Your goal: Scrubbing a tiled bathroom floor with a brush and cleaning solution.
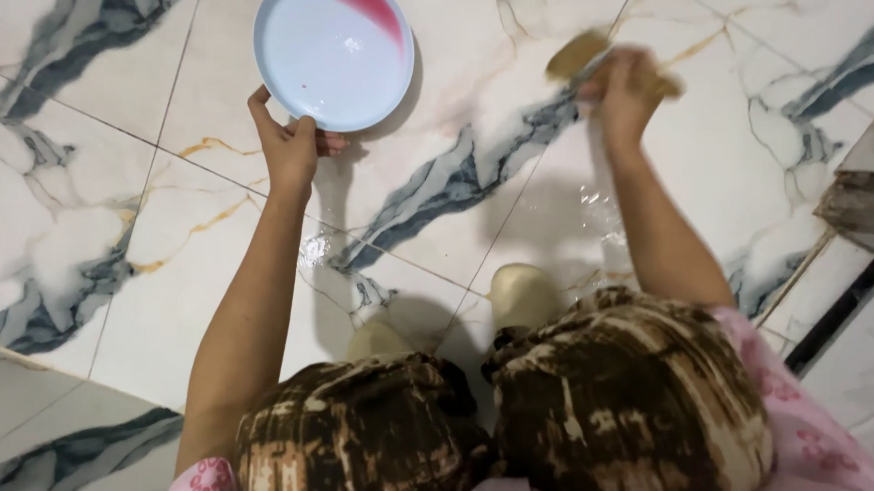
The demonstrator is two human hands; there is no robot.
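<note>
Left hand [288, 149] fingers clamped on the pale blue bowl [334, 55] with its pink smear; right hand [625, 89] fingers around a blurred brush [577, 52].

both arms reach forward, left hand [288, 144] pinching, right hand [623, 92] fisted.

A home: wet marble-patterned floor tiles [435, 187] underfoot.
</note>
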